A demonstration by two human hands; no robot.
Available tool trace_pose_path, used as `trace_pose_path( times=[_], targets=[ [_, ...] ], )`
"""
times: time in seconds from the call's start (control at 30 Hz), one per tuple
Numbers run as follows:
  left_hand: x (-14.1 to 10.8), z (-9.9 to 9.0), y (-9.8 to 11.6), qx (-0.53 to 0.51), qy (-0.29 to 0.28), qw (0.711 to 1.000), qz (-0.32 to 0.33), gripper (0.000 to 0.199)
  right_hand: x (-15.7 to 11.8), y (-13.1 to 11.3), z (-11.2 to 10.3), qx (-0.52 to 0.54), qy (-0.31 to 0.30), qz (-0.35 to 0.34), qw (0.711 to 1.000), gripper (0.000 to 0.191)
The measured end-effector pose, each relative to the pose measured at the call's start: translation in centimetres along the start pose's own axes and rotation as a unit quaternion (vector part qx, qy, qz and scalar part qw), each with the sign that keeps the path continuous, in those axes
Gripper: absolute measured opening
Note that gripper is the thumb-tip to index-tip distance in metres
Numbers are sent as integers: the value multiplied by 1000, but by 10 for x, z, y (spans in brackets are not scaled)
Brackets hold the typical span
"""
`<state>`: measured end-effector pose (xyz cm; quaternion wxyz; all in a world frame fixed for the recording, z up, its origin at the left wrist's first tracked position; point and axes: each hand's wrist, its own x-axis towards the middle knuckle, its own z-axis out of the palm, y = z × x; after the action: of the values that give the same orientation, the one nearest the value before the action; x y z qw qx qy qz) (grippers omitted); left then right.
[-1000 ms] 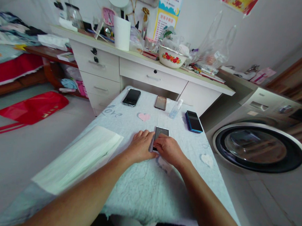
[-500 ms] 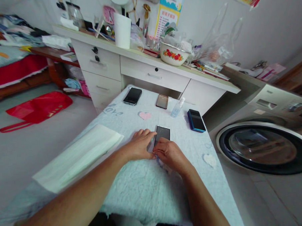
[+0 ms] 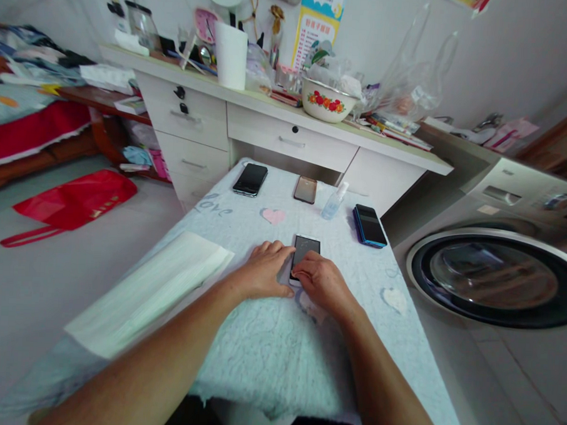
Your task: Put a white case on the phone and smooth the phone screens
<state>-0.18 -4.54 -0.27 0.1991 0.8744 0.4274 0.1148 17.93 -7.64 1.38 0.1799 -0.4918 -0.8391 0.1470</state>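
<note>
A white-edged smartphone (image 3: 306, 245) lies screen up on the cloth-covered table, between my hands. My left hand (image 3: 268, 271) rests at the phone's left side, thumb and fingers spread along its edge. Over the lower part of the screen is my right hand (image 3: 322, 280), its fingers pinched together; whatever they may hold is hidden. Beyond the phone stand a clear spray bottle (image 3: 333, 203) and a brownish phone case (image 3: 306, 189). A dark phone (image 3: 250, 179) lies at the back left, and another phone with blue edges (image 3: 370, 226) at the right.
Folded white paper towels (image 3: 151, 294) lie along the table's left edge. A white desk (image 3: 291, 137) with a flowered bowl (image 3: 326, 101) and a paper roll (image 3: 231, 57) is behind. A washing machine (image 3: 487, 278) stands right; a red bag (image 3: 77, 197) lies on the floor.
My right hand has moved slightly up the phone from its bottom edge onto the lower screen, uncovering the phone's lower left corner. My left hand has stayed at the phone's side.
</note>
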Motion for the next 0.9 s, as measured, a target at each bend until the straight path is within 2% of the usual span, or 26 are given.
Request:
trace_pose_path(
  times=[0.17, 0.33, 0.6, 0.9],
  targets=[
    [1, 3, -2, 1, 5, 1000, 0, 86, -4, -3, -1, 45, -25, -51, 997, 17],
    [1, 2, -2, -4, 1, 1000, -11, 84, -3, -2, -2, 48, -31, -51, 997, 16],
    [1, 1, 0, 0, -3, 1000, -7, 83, 6, 7, 1, -20, 31, 15, 999, 20],
    [0, 2, -1, 3, 0, 1000, 1, 85, 14, 19, 2, -98, 83, 166, 978, 21]
  ],
)
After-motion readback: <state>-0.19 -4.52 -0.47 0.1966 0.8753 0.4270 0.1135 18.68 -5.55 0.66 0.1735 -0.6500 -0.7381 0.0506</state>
